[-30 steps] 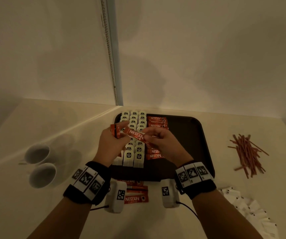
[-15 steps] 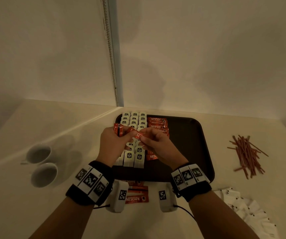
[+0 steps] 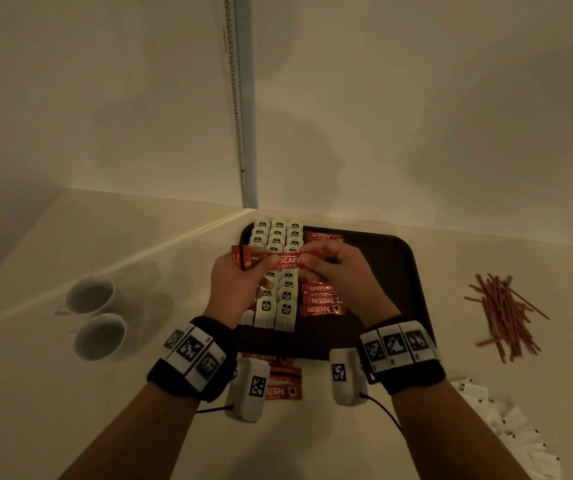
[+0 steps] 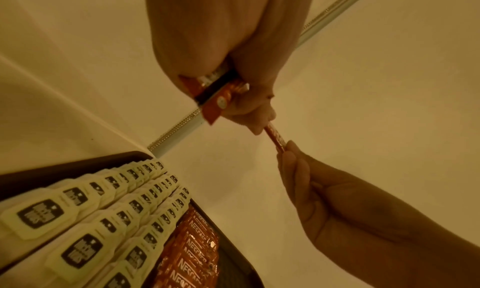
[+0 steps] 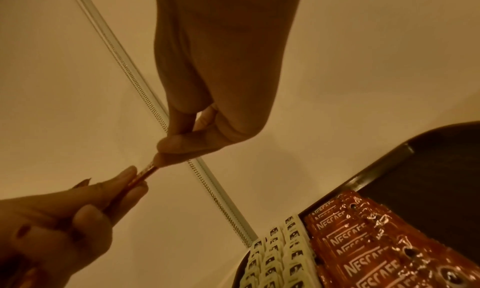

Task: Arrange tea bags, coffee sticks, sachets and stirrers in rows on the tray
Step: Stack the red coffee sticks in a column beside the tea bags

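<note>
Both hands up over the dark tray (image 3: 406, 271), sharing one red coffee stick (image 3: 287, 261), printed "NESCAFE CLASSIC", held level between them. Left hand (image 3: 236, 289) curled round a small bundle of coffee sticks (image 3: 242, 258), ends poking out past its far-left side; its thumb and forefinger also pinch the left end of the shared stick. Right hand (image 3: 340, 275) pinches the other end between thumb and fingertips, remaining fingers tucked in.

Under the left hand: tea bags (image 3: 278, 233) in three rows, white tags with a dark label, text not readable. Under the right hand: a row of laid coffee sticks (image 3: 323, 310), each reading "NESCAFE", nearest also "CLASSIC". Tray floor right of the right hand is bare.

Near side of the wrists, on the table (image 3: 70, 393): loose sticks (image 3: 283, 392), one showing "...SCAFE CLASSIC". Well right of the right hand: pile of reddish-brown stirrers (image 3: 503, 310). Beside the right forearm: white sachets (image 3: 506, 427), print too small to read. Left of the left hand: two white cups (image 3: 94, 317). Wristbands (image 3: 191, 355) carry square black-and-white marker tags.
</note>
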{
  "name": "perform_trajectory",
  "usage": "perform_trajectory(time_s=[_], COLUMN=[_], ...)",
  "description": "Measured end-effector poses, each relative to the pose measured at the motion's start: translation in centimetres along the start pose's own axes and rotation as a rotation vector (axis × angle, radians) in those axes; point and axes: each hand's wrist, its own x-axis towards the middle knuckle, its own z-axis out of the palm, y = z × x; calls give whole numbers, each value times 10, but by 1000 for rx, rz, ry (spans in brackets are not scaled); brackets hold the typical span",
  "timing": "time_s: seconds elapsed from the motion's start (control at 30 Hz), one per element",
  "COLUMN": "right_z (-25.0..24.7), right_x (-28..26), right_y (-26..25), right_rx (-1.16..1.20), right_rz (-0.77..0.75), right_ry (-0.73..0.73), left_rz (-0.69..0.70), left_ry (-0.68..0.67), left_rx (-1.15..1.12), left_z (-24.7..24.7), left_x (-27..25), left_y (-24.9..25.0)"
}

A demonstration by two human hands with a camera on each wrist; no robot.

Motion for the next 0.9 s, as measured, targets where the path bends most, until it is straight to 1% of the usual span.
perform_trajectory(time_s=[0.1,0.17,0.3,0.47,0.57,0.63,0.73,0.77,0.83,0.9], right_z=[-2,-4,-4,-3,-8,-12,-19,-21,-28,-40], right_x=[-3,-4,-6,-9,-10,-12,-12,-12,-8,-2], right_y=[3,6,12,10,7,7,2,1,3,11], right_rx=[-54,-96,-25,39,30,-45,-236,-258,-292,-408], right_rz=[-6,-12,-16,4,28,27,-3,-11,-23,-33], right_ry=[40,56,29,-7,-29,-51,-49,-47,-17,35], left_rz=[7,-4,-50,-31,-59,-74,-74,-79,-105,-175], left_ry=[31,25,-73,-39,-42,-49,-80,-93,-112,-116], left_rx=[-17,-34,-58,-22,-58,-85,-73,-71,-67,-70], left_z=[2,3,2,2,1,-1,-3,-4,-5,-12], left_x=[-2,-4,-7,-8,-8,-8,-8,-8,-6,-3], left_y=[2,3,7,5,2,1,-1,-1,-2,-3])
